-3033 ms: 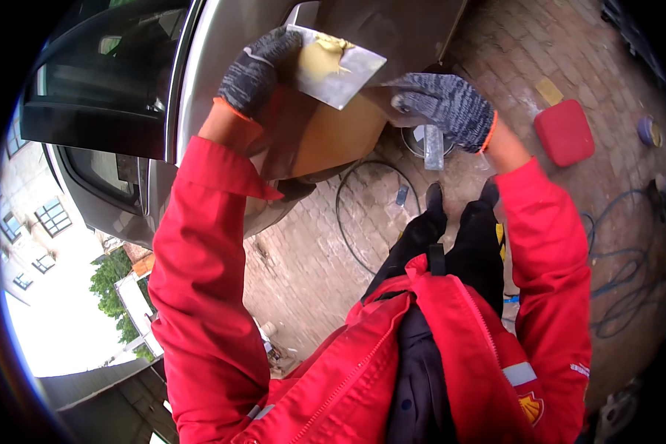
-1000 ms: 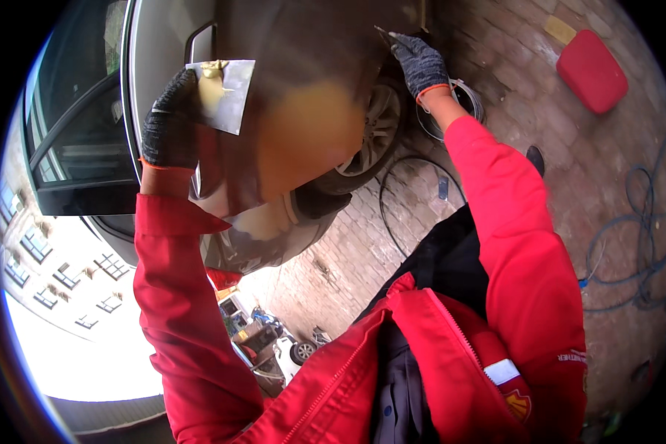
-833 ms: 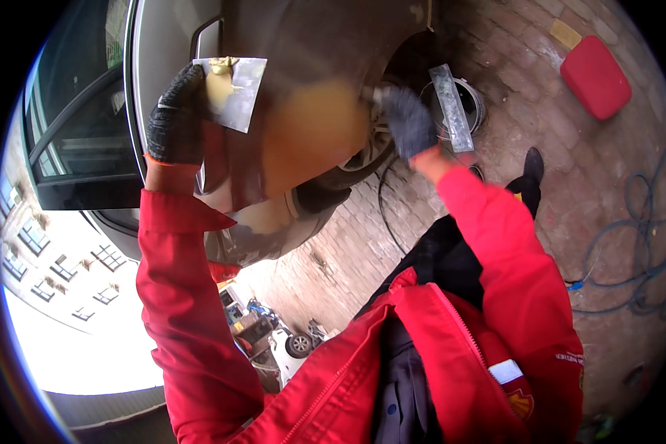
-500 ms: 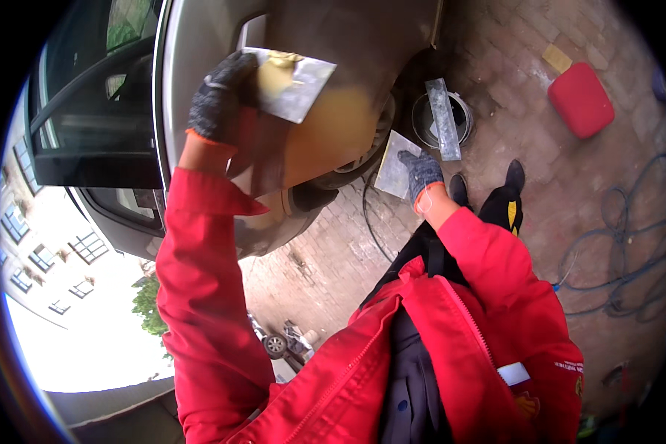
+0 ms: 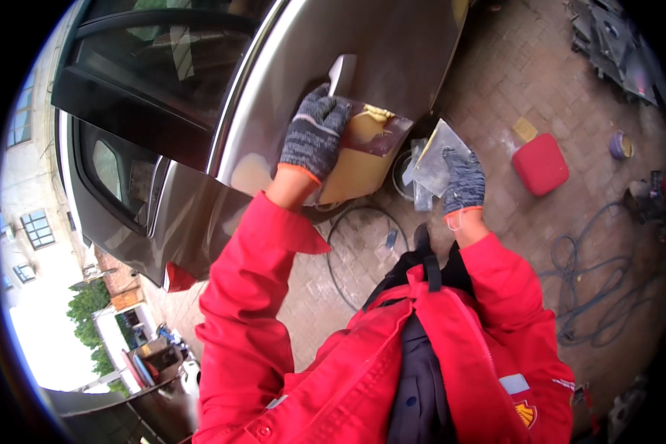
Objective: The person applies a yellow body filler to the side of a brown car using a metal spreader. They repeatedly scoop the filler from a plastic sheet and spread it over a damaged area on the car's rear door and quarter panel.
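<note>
My left hand [image 5: 314, 133], in a dark knitted glove, grips a thin square plate [image 5: 392, 140] carrying yellow paste, close below the silver door handle [image 5: 342, 72] of the grey car door [image 5: 403, 52]. A patch of beige filler [image 5: 348, 174] shows on the panel behind the plate. My right hand [image 5: 462, 181], gloved alike, holds a flat metal spreader [image 5: 440, 152] with a pale yellowish edge, to the right of the plate and apart from it. Behind the spreader, a long metal strip [image 5: 422, 198] lies across a bucket [image 5: 401, 177], both partly hidden.
A red padded block [image 5: 540, 164] lies at right near a yellow sheet [image 5: 525, 129] and a small tin [image 5: 621, 146]. Tangled hoses [image 5: 581, 281] lie on the paving, a looped cable [image 5: 333, 255] by my feet. Dark car parts [image 5: 614, 44] lie at top right; a building [image 5: 37, 229] stands left.
My view has swung. Since one second ago my right hand has drawn back from the lower panel with the spreader and turned it upright; my left hand still holds the plate.
</note>
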`<action>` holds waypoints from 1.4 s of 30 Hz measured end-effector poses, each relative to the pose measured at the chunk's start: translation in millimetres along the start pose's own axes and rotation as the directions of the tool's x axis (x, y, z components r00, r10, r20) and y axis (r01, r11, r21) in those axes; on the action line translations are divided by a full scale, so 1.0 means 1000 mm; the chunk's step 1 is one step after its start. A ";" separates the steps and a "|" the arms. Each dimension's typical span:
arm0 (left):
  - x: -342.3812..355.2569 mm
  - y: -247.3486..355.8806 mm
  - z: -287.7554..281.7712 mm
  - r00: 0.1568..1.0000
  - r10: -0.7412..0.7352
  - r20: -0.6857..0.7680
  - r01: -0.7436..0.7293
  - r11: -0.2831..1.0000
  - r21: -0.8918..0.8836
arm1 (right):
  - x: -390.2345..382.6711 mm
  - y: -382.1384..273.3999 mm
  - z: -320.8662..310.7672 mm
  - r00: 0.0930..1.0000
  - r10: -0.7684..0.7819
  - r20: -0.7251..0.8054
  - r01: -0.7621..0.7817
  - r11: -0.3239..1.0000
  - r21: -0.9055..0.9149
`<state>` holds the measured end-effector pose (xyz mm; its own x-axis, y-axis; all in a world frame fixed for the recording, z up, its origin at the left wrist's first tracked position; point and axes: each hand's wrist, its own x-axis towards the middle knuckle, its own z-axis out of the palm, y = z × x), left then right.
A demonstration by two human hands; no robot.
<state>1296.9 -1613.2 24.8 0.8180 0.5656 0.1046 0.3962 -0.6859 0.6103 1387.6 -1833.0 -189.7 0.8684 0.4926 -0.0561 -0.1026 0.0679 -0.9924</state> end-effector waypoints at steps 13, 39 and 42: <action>-0.026 -0.029 0.017 0.987 0.078 -0.137 -0.050 0.979 0.199 | 0.009 -0.069 0.060 0.828 0.514 0.224 -0.456 0.386 0.802; -0.031 -0.029 0.032 0.983 -0.089 -0.159 0.095 0.995 0.034 | 0.019 -0.077 0.043 0.936 0.294 0.194 -0.341 0.619 0.707; -0.023 -0.003 0.032 0.983 -0.082 -0.163 0.096 0.992 0.081 | 0.026 -0.046 0.022 0.915 0.346 0.207 -0.362 0.482 0.798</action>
<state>1289.8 -1639.0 -4.5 0.7042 0.6866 0.1807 0.5052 -0.6634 0.5519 1404.3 -1804.5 -143.6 0.6590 0.6538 -0.3719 -0.7511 0.5463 -0.3707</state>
